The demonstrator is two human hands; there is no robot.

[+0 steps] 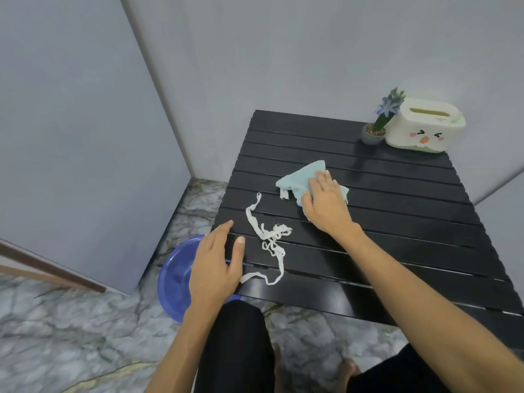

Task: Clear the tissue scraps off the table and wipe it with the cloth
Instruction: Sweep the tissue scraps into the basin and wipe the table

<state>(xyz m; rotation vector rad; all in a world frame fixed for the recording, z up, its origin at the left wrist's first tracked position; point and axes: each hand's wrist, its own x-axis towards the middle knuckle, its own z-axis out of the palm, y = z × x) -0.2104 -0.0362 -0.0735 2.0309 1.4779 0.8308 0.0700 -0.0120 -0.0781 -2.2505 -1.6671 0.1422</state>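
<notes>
A black slatted table [397, 211] carries a long, thin white tissue scrap [269, 236] tangled near its left front part. A small white tissue bit [284, 193] lies at the edge of a light blue cloth [297, 180]. My right hand [326, 202] presses flat on that cloth at the table's middle. My left hand [217, 265] hovers at the table's left edge, fingers apart and holding nothing, just left of the long scrap.
A blue plastic basin [175, 276] sits on the marble floor below the table's left edge. At the far right corner stand a small potted plant [377, 129] and a white tissue box [425, 129] with a cartoon face. Walls close in on the left and back.
</notes>
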